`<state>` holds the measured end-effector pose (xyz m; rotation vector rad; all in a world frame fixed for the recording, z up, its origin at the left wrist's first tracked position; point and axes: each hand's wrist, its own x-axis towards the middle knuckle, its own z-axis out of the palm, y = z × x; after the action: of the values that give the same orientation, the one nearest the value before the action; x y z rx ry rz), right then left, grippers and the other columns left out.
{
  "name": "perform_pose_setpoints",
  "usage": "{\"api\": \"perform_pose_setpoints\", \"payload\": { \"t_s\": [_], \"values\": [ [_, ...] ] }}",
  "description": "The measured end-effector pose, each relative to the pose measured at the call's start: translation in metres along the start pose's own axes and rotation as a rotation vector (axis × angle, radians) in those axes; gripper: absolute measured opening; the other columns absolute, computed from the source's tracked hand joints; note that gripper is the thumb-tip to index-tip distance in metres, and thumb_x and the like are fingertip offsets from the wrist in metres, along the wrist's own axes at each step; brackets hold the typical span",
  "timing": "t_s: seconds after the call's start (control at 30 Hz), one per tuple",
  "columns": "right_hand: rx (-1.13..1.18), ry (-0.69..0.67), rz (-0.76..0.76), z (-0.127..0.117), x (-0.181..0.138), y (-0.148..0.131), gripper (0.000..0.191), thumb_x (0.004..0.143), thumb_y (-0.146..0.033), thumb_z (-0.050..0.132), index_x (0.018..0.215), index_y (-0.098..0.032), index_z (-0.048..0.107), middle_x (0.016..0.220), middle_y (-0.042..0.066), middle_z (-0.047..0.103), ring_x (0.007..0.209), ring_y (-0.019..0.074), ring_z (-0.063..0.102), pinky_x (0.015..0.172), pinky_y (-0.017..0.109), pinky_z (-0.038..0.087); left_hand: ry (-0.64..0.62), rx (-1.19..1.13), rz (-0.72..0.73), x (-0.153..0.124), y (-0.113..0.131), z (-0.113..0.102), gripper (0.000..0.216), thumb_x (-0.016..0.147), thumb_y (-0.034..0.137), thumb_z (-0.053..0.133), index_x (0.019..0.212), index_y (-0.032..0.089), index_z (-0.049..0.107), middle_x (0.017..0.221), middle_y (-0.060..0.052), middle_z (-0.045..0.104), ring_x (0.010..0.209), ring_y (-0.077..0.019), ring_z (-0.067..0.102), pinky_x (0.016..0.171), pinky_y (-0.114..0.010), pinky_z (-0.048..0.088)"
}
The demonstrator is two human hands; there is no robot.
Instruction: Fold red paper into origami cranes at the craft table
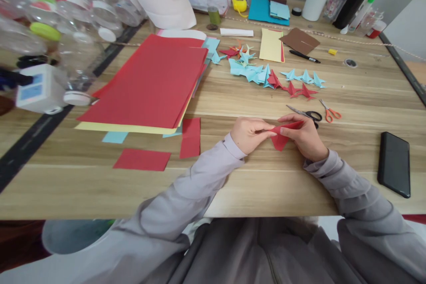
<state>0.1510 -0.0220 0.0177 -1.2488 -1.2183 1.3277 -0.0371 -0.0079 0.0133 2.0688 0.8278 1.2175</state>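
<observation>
A partly folded piece of red paper (280, 141) is held just above the wooden table, between both hands. My left hand (250, 134) pinches its left corner with thumb and fingertips. On the other side, my right hand (304, 135) grips it, thumb in front and fingers behind. Black-handled scissors (308, 114) lie right behind my right hand, partly covered by it. Orange-handled scissors (329, 112) are a little farther right. Beyond the hands, folded red paper cranes (293, 90) and light blue paper cranes (306, 77) rest on the table.
Large red sheets (146, 84) are stacked on the left, with red paper rectangles (142, 159) in front. A black phone (394, 164) lies at the right. Plastic bottles (80, 53) crowd the far left. A brown paper square (300, 41) and a pen (304, 56) lie farther back.
</observation>
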Motion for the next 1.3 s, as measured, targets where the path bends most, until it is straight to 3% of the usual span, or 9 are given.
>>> {"api": "perform_pose_setpoints", "payload": {
  "t_s": [0.27,0.67,0.9,1.03,1.3],
  "values": [
    [0.037,0.012,0.046,0.0017,-0.0012,-0.0030,0.027,0.051,-0.030,0.087,0.071,-0.021,0.071,0.066,-0.002,0.068,0.055,0.0118,0.057,0.054,0.027,0.046,-0.036,0.059,0.075,-0.0018,-0.0053,0.0024,0.013,0.083,0.027,0.070,0.084,0.016,0.077,0.074,-0.006,0.076,0.063,-0.0129,0.070,0.058,-0.020,0.052],
    [-0.018,-0.028,0.040,-0.0003,-0.0004,-0.0002,0.030,0.052,-0.034,0.089,0.072,-0.018,0.072,0.066,0.000,0.069,0.058,0.0122,0.059,0.057,0.026,0.047,-0.054,0.140,0.185,-0.0021,-0.0064,0.0025,0.018,0.086,0.029,0.066,0.090,0.015,0.077,0.073,-0.007,0.076,0.063,-0.0141,0.070,0.060,-0.022,0.052],
    [-0.018,-0.055,0.013,-0.0018,-0.0013,0.0010,0.028,0.056,-0.035,0.087,0.073,-0.019,0.072,0.069,0.000,0.070,0.060,0.0128,0.060,0.059,0.027,0.048,-0.094,0.111,0.039,-0.0023,-0.0049,0.0016,0.017,0.085,0.032,0.067,0.090,0.021,0.078,0.077,-0.005,0.077,0.067,-0.0145,0.071,0.064,-0.023,0.054],
    [0.002,-0.026,0.014,-0.0033,-0.0005,0.0038,0.028,0.056,-0.038,0.087,0.069,-0.019,0.070,0.067,0.000,0.068,0.057,0.0126,0.057,0.056,0.027,0.046,-0.059,0.087,-0.039,-0.0026,-0.0042,0.0010,0.020,0.077,0.032,0.075,0.091,0.018,0.077,0.075,-0.006,0.077,0.063,-0.0150,0.069,0.061,-0.024,0.054],
    [0.066,-0.012,0.039,-0.0038,0.0007,0.0048,0.030,0.053,-0.037,0.089,0.067,-0.020,0.068,0.062,-0.002,0.065,0.054,0.0109,0.054,0.054,0.026,0.043,-0.054,0.068,-0.031,-0.0005,-0.0023,-0.0006,0.013,0.079,0.025,0.073,0.087,0.016,0.078,0.072,-0.007,0.076,0.060,-0.0141,0.067,0.059,-0.023,0.052]
  ]
}}
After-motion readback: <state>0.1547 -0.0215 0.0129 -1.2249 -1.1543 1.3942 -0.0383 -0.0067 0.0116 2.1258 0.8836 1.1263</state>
